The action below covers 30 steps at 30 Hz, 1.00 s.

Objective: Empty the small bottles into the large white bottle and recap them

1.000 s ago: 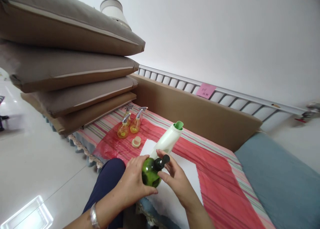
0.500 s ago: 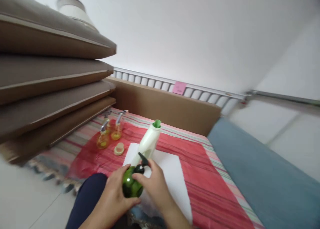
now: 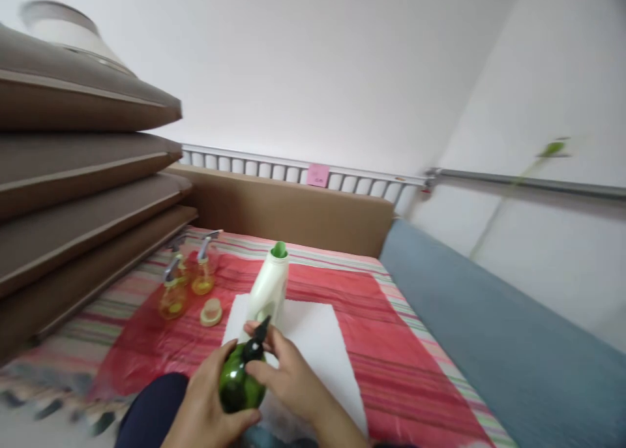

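My left hand [image 3: 205, 402] wraps round a round green bottle [image 3: 237, 386] low in the view, over my knee. My right hand [image 3: 288, 376] has its fingers closed on the bottle's black pump top [image 3: 257, 343]. Just behind them stands a tall white bottle [image 3: 268, 291] with an open green spout, on a white sheet [image 3: 313, 343] that lies on a red cloth [image 3: 366, 343].
Two small amber pump bottles [image 3: 188, 285] and a cream cap [image 3: 211, 312] sit on the cloth at the left. Stacked brown cushions [image 3: 73, 194] overhang the left side. A brown headboard [image 3: 293, 210] runs along the back; a blue mattress [image 3: 489, 343] lies at the right.
The view has swung to the right, so everything has shifted left in the picture. Both hands stay on the green bottle; the pump top has turned under my right fingers.
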Motion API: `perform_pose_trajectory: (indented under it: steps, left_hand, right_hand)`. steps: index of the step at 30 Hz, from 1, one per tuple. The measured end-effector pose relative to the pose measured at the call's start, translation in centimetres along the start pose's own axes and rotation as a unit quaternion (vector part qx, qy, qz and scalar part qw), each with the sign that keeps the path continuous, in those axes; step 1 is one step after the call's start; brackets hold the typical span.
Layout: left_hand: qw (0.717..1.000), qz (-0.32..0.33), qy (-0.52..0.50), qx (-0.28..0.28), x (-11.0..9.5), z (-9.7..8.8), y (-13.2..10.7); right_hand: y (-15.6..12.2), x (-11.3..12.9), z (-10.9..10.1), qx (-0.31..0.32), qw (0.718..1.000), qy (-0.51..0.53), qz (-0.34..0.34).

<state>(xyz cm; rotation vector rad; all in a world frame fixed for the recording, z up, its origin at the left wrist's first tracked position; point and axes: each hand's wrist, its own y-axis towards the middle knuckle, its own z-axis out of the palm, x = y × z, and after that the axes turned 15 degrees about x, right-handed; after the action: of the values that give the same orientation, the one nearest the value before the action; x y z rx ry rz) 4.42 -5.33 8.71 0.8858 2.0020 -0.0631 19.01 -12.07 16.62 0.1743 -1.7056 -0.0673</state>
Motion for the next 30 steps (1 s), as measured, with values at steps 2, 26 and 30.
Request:
perform_pose_trajectory:
  steps: [2,26,30]
  left_hand:
    - [1.0,-0.012,-0.012,0.023,-1.0,-0.3,-0.2]
    - [0.997,-0.051,-0.036,0.052,-2.4,-0.5,-0.3]
    - [0.997,-0.042,-0.042,0.054,-2.0,-0.4,-0.4]
  right_hand:
    - [0.0,-0.6,-0.3,0.0,1.0,-0.013,-0.013]
    - [-0.1,-1.2,-0.3,-0.07,0.995,-0.074,0.017]
    - [-0.2,-1.2,-0.6,0.003,1.0,-0.025,-0.012]
